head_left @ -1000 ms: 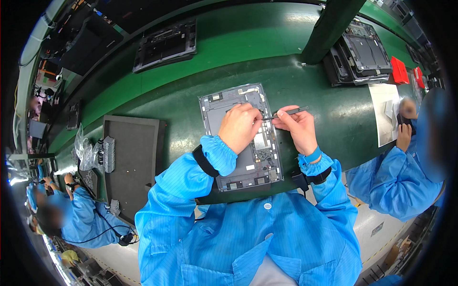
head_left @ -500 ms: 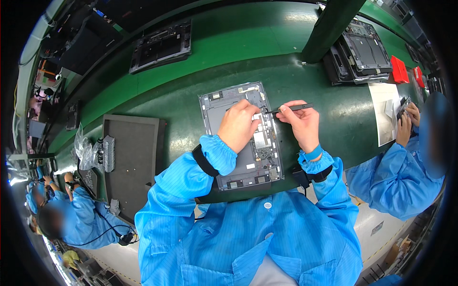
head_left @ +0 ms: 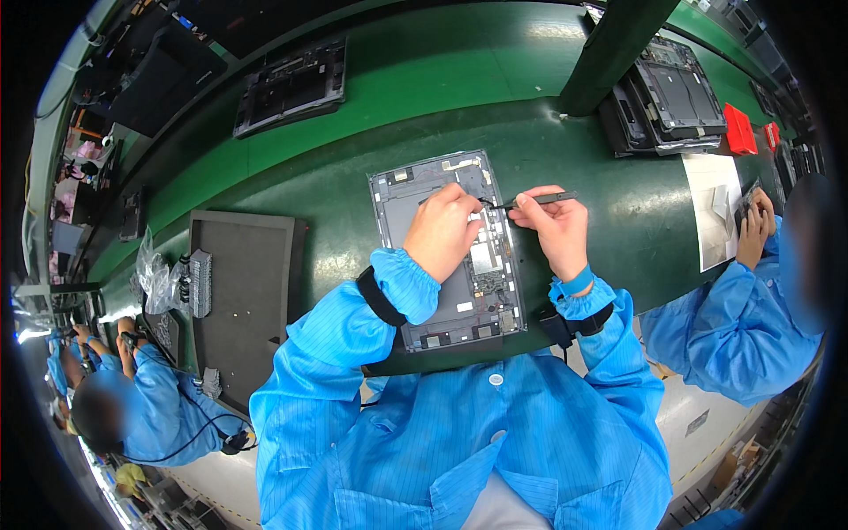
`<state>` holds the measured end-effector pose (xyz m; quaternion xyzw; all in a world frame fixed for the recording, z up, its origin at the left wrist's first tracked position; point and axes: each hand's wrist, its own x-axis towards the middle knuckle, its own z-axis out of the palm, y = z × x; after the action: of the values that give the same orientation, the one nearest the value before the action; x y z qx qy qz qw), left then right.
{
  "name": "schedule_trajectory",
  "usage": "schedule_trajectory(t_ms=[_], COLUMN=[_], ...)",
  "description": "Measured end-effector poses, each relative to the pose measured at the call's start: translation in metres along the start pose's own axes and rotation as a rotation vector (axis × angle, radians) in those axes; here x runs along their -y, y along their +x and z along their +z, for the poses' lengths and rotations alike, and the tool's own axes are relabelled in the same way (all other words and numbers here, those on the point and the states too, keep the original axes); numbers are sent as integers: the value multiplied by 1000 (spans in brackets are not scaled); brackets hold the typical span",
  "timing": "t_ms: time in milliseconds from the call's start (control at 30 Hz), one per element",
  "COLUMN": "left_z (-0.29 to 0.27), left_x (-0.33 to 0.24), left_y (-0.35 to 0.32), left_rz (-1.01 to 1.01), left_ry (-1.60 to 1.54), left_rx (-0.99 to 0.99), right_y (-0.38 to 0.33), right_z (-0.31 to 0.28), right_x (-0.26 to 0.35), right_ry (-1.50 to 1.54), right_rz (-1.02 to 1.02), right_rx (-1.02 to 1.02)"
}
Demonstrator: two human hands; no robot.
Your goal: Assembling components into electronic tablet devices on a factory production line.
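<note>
Tweezers [head_left: 534, 201] sit pinched in the right hand [head_left: 555, 228], their long axis lying nearly level, tips pointing left toward the upper middle of the opened tablet chassis [head_left: 446, 247]. The left hand [head_left: 442, 231] rests on that chassis, fingers curled, pressing something too small to tell. Chassis lies flat on the green table [head_left: 371, 115], long axis running away from the person, slightly tilted. It looks thin, stiff and fragile inside; best held by its outer edges. A grey tray [head_left: 240, 291] lies left of it.
</note>
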<state>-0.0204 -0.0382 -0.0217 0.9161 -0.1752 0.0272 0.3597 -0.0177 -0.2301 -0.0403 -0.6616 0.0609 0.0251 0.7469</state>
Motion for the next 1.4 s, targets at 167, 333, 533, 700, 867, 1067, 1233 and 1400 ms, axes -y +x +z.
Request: schedule_trajectory(t_ms=[167,333,533,700,867,1067,1233,1400], left_z=[1,1,0,0,-5,0,-5,-7], left_x=[0,0,0,-4,-11,-5,-7,-8], left_y=[-1,-1,-2,-1,0,-1,3,4], left_rz=[8,19,78,85,86,126,134,139], left_ry=[2,-3,48,53,121,133,217,255], left_rx=[-17,-21,-56,-70,-42,-15,6,6], right_y=[1,0,-1,1,1,0,1,-2], right_z=[-1,1,6,5,4,4,5,7], right_x=[-3,-3,1,-3,-4,-3,-3,1], right_ry=[34,55,-76,2,-12,-28,-42,-65], right_rz=[36,30,-41,1,-23,-27,-28,-57], right_rx=[0,-21,-24,-20,-20,-13,-28,-42])
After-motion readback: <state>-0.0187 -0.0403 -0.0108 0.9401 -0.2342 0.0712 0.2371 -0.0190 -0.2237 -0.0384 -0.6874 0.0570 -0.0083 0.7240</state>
